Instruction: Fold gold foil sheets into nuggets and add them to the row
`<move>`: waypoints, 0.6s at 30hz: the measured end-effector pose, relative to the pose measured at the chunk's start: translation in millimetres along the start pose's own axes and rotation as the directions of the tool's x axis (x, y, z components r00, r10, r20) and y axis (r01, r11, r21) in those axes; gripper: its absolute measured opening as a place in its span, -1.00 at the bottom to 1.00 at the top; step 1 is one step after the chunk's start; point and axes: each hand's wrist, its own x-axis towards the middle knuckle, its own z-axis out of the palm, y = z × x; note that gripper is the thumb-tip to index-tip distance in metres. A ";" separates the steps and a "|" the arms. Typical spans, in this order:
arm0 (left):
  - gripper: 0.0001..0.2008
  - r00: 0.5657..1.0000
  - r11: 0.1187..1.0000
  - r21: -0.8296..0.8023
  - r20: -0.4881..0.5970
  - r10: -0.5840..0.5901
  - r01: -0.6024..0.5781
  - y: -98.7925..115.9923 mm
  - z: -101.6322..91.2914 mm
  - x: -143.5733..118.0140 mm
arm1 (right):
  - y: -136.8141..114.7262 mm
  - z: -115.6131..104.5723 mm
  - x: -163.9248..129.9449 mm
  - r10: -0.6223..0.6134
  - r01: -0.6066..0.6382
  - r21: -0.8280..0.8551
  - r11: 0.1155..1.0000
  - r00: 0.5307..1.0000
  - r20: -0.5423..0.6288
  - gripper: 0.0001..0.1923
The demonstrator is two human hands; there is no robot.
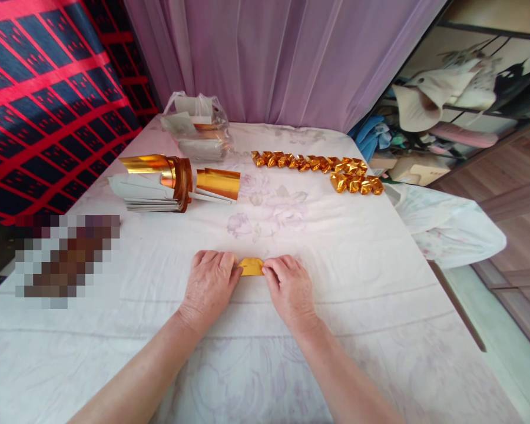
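I press my left hand [211, 281] and right hand [288, 287] onto the gold paper [251, 267], fingers pinching its ends against the desk [357, 282].

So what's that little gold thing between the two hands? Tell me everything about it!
The gold paper is a small shiny foil piece, folded flat with a wide, low shape. It lies on the white cloth near the front middle of the table. The left hand presses its left end and the right hand its right end, so only the middle shows between the fingers.
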 end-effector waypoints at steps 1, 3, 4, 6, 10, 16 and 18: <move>-0.91 1.000 1.000 -0.018 0.002 -0.015 0.015 -0.3 0.3 -0.3 | 0.1 -0.1 0.0 -0.002 0.002 0.000 1.000 1.000 -0.001 -0.82; -0.91 0.999 0.998 -0.049 0.000 -0.041 0.041 -0.6 0.8 -1.0 | 0.2 0.0 -0.1 -0.003 0.003 0.002 1.000 1.000 -0.002 -0.82; -0.91 0.999 0.997 -0.063 0.000 -0.051 0.051 -0.8 0.9 -1.4 | 0.4 0.2 -0.2 -0.001 0.001 0.002 1.000 1.000 -0.001 -0.81; -0.91 0.998 0.994 -0.089 0.010 -0.065 0.065 -1.4 0.3 -2.3 | 0.7 0.6 -0.6 0.002 -0.002 0.002 1.000 1.000 0.003 -0.81; -0.89 0.996 0.990 -0.110 0.043 -0.080 0.084 -5.0 -2.7 -6.1 | 1.2 1.3 -1.3 0.002 -0.002 0.002 1.000 1.000 0.008 -0.81; -0.86 0.996 0.990 -0.110 0.024 -0.088 0.090 -11.4 -4.7 -13.0 | 0.8 1.0 -2.0 0.002 -0.002 0.002 1.000 1.000 0.002 -0.79; -0.87 0.999 0.997 -0.070 -0.026 -0.029 0.027 -10.0 -5.3 -16.8 | 0.8 0.7 -2.2 -0.001 0.001 0.006 1.000 1.000 -0.002 -0.78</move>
